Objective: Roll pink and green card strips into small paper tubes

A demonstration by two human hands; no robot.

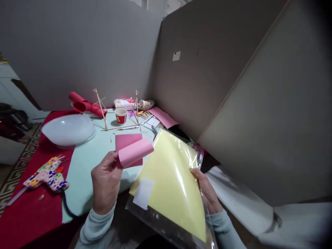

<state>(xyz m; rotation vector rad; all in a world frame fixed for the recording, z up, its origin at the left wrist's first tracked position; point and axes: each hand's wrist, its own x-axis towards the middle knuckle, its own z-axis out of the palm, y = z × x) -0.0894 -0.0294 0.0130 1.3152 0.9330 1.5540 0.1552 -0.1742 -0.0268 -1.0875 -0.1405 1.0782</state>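
Between the thumb and fingers of my left hand is a curled strip of pink paper, raised over the table's near edge. My right hand grips the right side of a clear plastic sleeve with yellow paper in it, thumb on top and fingers hidden underneath. A white label shows near the sleeve's lower left corner. The sleeve tilts in front of my body, its upper left edge close to the pink paper.
On the table stand a red paper cup and a stick frame. A patterned glue gun and a whitish translucent dish lie left. Red paper rolls, a wipes pack and markers sit farther back. Grey panels rise behind.
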